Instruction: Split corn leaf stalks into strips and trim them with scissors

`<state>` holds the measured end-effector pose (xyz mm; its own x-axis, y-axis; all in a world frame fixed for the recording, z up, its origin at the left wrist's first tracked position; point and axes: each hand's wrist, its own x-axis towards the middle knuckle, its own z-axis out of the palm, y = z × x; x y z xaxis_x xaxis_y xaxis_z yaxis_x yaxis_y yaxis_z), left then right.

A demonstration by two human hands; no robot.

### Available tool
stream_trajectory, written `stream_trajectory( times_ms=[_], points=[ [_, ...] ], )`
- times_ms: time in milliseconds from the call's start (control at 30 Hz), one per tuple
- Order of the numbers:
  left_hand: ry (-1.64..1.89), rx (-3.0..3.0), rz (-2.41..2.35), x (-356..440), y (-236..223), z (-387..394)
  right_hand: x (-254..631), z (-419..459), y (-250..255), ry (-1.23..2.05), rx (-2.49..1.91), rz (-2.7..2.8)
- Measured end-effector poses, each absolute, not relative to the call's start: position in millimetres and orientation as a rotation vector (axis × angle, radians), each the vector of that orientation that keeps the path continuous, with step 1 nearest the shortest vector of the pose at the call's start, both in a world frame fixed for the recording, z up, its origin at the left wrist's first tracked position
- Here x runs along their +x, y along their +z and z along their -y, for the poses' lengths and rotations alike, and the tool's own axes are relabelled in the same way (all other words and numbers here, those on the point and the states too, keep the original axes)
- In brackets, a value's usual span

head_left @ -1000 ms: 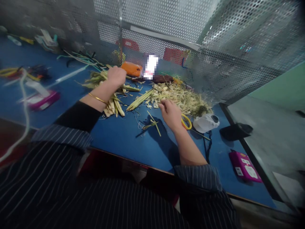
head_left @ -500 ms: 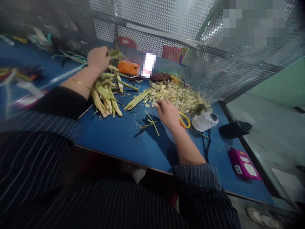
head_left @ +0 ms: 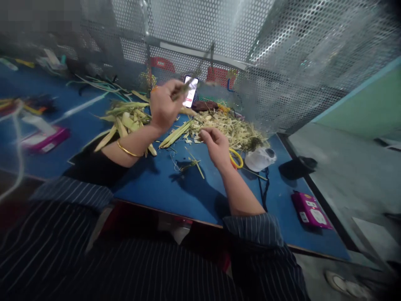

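Note:
My left hand (head_left: 166, 104), raised above the far part of the blue table, is closed around thin, dark plant strips (head_left: 200, 69) that are blurred by motion. The strips point up and to the right, past a lit phone (head_left: 189, 94). Lower and to the right hovers my right hand (head_left: 216, 147), its thumb and fingers loosely curled together; what they hold, if anything, cannot be made out. On the table below it lies a small knotted piece of green strips (head_left: 194, 162). Pale corn husks (head_left: 127, 121) lie left of my left hand, and cut husk strips (head_left: 175, 133) lie between the hands.
A heap of shredded husk (head_left: 238, 131) covers the back right of the table (head_left: 175, 196). Near it are a yellow handle loop (head_left: 237, 159), a white wrapped object (head_left: 260, 159) and a black object (head_left: 297, 167). Magenta boxes (head_left: 311, 209) sit at both sides. Perforated metal panels (head_left: 200, 25) stand behind.
My left hand has moved right and toward me from the husks, carrying the thin strips. My right hand has stayed nearly in place. The view has shifted slightly.

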<state>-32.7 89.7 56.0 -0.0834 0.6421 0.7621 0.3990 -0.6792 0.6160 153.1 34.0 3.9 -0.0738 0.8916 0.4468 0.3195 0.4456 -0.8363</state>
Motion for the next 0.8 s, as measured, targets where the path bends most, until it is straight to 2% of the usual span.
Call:
stream_trajectory(
  times_ms=[100, 200, 367, 600, 800],
  points=[
    [1.7, 2.058, -1.248, -2, 40, -58, 146, -29, 7, 1.064, -0.982, 1.423],
    [1.666, 1.877, -1.248, 9, 38, -48, 145, -31, 5, 1.196, -0.988, 1.336],
    [1.774, 1.289, -1.118, -2, 46, -66, 157, -43, 1, 1.186, -0.986, 1.21],
    [1.504, 0.686, -0.887, -16, 29, -86, 161, -45, 1, 1.198, -0.992, 1.214],
    [1.42, 0.871, -1.003, -24, 22, -91, 170, -57, -10, 0.982, -1.085, 1.245]
  ],
)
